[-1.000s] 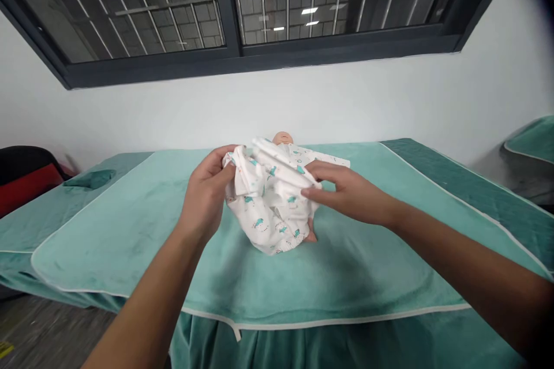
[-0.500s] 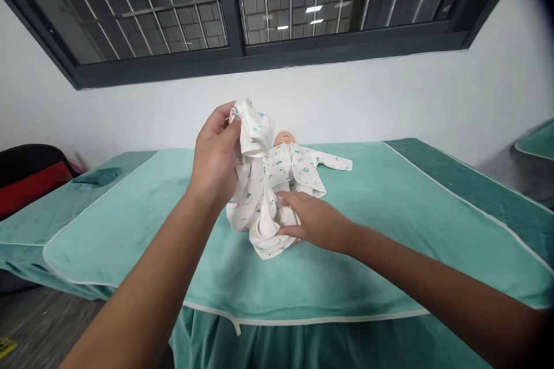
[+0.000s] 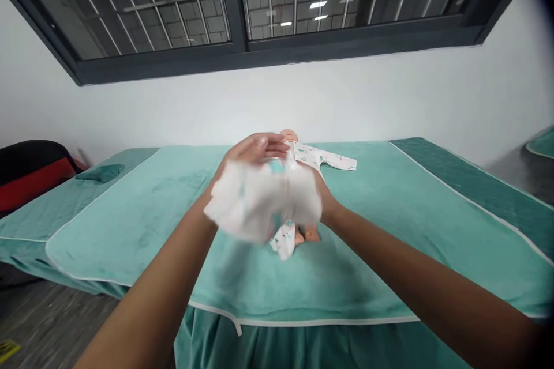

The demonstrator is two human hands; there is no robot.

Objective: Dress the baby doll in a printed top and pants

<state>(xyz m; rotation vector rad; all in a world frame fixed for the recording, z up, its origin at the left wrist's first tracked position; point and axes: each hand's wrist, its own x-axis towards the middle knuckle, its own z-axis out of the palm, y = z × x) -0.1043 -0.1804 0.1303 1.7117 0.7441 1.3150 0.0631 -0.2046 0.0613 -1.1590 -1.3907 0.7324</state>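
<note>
Blurred white garment [image 3: 264, 207] bunched between gripping left hand [image 3: 253, 153] and right hand [image 3: 322, 199].

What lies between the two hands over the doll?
In the head view, a blurred white garment is bunched between the left hand and right hand, above the doll on the teal towel.

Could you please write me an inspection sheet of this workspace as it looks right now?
Surface: table covered by a teal towel with white piping.
Job's things: doll lying on its back in a white printed top; blurred white garment held above its legs.
Clutter: small folded teal cloth at far left.
Hands: left hand and right hand both grip the garment.
Cables: nothing seen.
Surroundings: white wall, dark barred window, red and black seat at left.
</note>
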